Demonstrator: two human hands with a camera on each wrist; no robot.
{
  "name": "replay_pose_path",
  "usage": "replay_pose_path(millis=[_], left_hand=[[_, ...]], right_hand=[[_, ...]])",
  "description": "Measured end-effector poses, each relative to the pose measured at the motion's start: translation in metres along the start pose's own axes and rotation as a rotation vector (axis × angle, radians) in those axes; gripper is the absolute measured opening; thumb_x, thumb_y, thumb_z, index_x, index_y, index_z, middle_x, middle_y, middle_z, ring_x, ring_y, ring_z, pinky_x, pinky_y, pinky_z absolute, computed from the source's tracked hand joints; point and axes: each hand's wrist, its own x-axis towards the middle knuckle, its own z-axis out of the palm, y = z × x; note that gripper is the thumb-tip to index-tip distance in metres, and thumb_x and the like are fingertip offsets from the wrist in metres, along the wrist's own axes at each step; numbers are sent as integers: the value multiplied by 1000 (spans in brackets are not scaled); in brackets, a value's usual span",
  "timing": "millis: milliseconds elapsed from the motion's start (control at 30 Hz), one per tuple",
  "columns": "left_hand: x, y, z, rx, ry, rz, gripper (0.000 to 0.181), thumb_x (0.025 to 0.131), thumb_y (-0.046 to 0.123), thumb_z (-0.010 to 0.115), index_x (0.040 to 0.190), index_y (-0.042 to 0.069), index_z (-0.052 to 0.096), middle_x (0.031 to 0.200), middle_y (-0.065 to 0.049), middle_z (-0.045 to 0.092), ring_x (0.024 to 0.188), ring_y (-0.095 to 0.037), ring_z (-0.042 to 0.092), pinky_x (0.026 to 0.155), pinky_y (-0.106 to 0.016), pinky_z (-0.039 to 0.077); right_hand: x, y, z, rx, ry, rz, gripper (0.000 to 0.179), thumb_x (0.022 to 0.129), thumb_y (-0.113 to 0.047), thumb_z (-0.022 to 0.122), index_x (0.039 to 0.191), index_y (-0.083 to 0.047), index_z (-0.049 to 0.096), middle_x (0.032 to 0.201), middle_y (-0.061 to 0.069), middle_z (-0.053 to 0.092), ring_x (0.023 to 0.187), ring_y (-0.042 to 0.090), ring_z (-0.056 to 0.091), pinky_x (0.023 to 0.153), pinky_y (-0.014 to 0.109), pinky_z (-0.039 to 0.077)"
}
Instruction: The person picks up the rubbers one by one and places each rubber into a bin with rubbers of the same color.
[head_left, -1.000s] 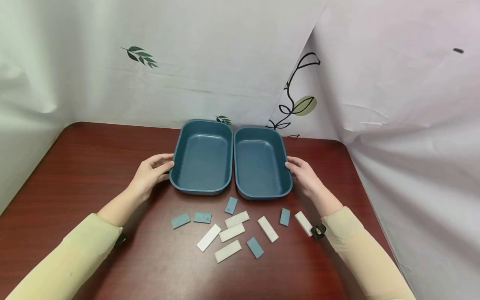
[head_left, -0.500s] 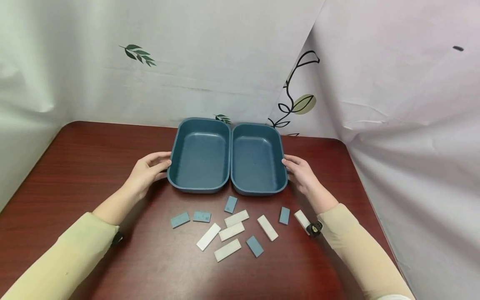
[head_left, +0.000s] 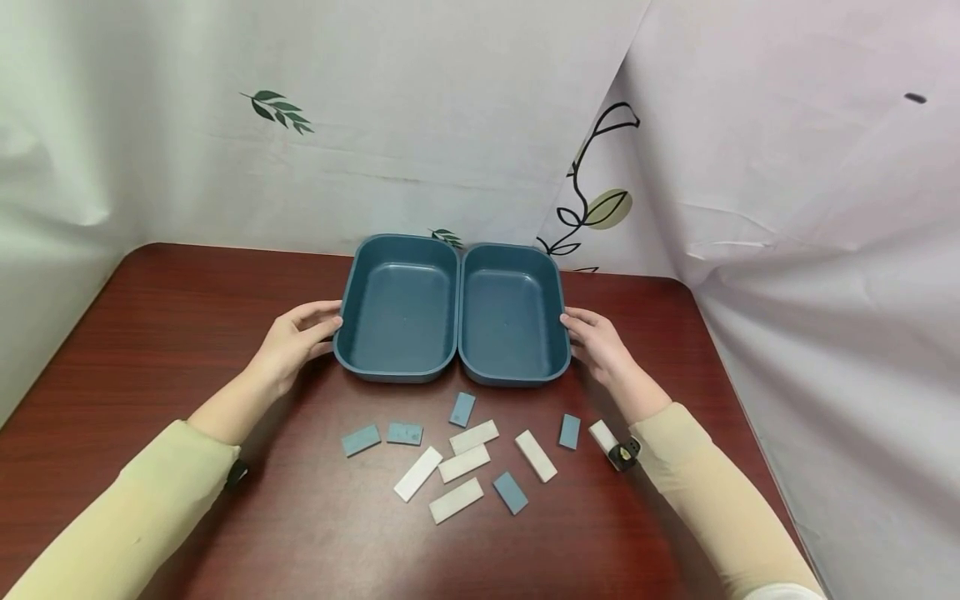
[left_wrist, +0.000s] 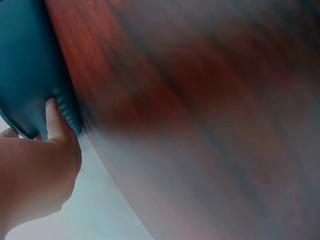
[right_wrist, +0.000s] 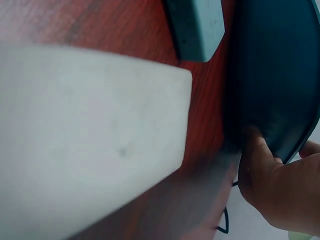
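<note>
Two dark blue trays stand side by side at the table's back, their rims touching or nearly so. My left hand rests against the outer left side of the left tray, fingers on its wall. Against the right tray's outer right side lies my right hand the same way. In the left wrist view a finger touches the tray wall. The right wrist view has a finger on the other tray's wall. Both trays hold nothing visible.
White blocks and shorter blue blocks are scattered before the trays on the dark red table. One white block lies partly behind the right wrist's black device. A white curtain hangs behind the table.
Both trays have shifted slightly left and toward the back, the right one a little more, with both hands moving along. The blocks have stayed where they were.
</note>
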Motion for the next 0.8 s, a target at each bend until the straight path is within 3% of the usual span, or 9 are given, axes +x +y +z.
replay_pose_path(millis=[167,267,367,467,567,633,733,800], left_hand=[[1,-1,-3,-50,-28,-8,29,107,19,66,136,21,61,109,18,71,99,3,71,85,-16,60],[1,-2,-4,-79,-42,-7,25,108,16,65,132,23,63,109,17,72,99,2,71,85,-16,60],[1,-2,-5,-93,-54,-6,24,108,14,64,130,24,63,109,17,73,99,2,72,86,-17,60],[2,-2,-6,-97,-64,-10,24,108,14,64,130,24,62,110,16,72,99,1,72,86,-17,60],[3,-3,-6,-102,-73,-17,26,108,14,64,132,23,61,111,16,71,100,0,72,87,-17,60],[4,-3,-6,-101,-80,-21,28,108,14,63,135,21,59,113,15,70,101,0,71,87,-17,60],[6,-3,-7,-92,-88,-20,32,108,13,64,139,16,56,115,14,69,102,0,72,87,-17,60],[7,-3,-7,-97,-93,-13,35,108,12,64,141,13,54,117,13,69,102,0,72,87,-17,60]], right_hand=[[-1,1,-2,23,-24,-32,61,111,-25,56,162,4,36,133,6,64,102,3,68,85,17,59],[-2,2,-4,9,-29,-28,60,113,-27,54,162,2,37,143,13,61,107,3,67,88,17,57],[-6,4,-8,-31,-52,-23,59,114,-30,49,164,0,34,160,22,48,113,2,64,92,15,55],[-13,5,-13,-52,-69,-37,59,115,-29,47,164,1,32,164,26,42,113,0,63,94,15,55],[-22,6,-20,-65,-81,-66,58,115,-24,48,163,5,32,153,23,54,108,-2,66,97,15,57],[-28,8,-25,-79,-87,-84,56,114,-21,49,160,8,34,138,12,64,104,-3,68,97,16,57],[-38,11,-33,-109,-114,-109,55,113,-15,52,157,13,36,119,-6,69,102,-2,69,96,16,58],[-44,14,-39,-140,-133,-122,54,111,-11,54,155,15,37,115,-7,69,102,0,70,95,16,58]])
